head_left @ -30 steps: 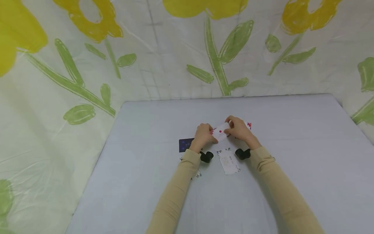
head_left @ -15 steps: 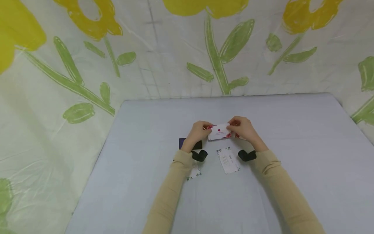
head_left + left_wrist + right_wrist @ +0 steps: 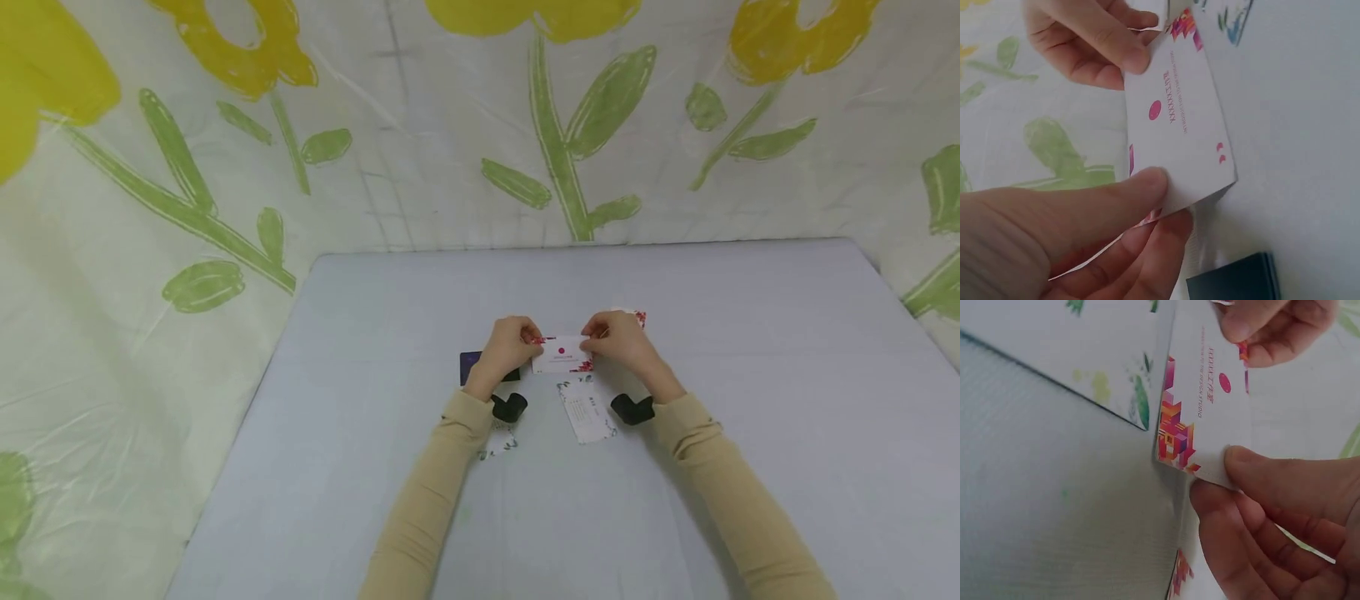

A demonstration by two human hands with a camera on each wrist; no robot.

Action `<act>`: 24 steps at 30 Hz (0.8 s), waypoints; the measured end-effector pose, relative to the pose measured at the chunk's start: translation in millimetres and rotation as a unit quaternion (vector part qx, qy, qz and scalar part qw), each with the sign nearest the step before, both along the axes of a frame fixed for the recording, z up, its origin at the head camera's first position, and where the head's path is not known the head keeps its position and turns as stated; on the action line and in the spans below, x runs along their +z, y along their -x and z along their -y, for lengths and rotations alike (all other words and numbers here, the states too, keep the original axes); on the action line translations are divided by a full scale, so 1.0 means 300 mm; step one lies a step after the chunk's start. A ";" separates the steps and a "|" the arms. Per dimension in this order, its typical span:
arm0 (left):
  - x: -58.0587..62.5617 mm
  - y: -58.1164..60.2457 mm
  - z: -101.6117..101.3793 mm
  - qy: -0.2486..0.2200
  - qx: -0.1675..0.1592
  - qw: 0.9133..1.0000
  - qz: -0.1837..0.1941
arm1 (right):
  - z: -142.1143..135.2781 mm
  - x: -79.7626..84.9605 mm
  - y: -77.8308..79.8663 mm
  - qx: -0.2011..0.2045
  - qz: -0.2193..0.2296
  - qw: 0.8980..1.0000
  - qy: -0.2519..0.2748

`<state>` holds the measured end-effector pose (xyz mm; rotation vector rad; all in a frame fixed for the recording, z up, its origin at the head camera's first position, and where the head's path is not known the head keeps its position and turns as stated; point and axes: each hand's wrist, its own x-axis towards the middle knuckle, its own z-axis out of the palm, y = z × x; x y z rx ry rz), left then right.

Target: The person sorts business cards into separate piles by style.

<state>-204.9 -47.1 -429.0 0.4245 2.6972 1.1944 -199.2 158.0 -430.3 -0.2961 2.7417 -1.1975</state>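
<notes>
Toward the near edge of the pale surface, the held red-and-white business card has shifted slightly over the past second; slanted then, it now lies with its long sides nearly parallel to the far edge. This suggests the card is being squared and lowered by both hands; whether it touches the surface cannot be told. Beyond it, a second card, white with red corner print, shows again beside the right hand.

Counted from near to far: two beige sleeves enter from the near side. Two white leaf-bordered cards follow, one just nearer than the held card, the other partly covered by the left wrist. Two black wrist mounts come next, then one dark blue card toward the left edge, possibly a stack. One card is held, centrally between the left and right edges: the left hand pinches its left end, the right hand its right end, thumbs on top. One red-cornered card lies farther off, making five cards visible. Past the far edge hangs one flower-printed cloth.
</notes>
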 end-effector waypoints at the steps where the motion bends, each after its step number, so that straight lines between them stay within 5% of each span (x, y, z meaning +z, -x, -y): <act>1: -0.003 -0.003 -0.003 0.006 0.003 1.000 -0.005 | 0.005 -0.001 -0.001 0.001 -0.006 1.000 -0.011; 10: -0.012 -0.016 -0.034 0.112 0.018 0.993 -0.041 | 0.040 -0.004 0.002 0.004 -0.013 0.996 -0.087; 24: -0.008 -0.017 -0.052 0.149 0.012 0.988 -0.048 | 0.056 -0.003 -0.005 0.018 -0.021 0.993 -0.117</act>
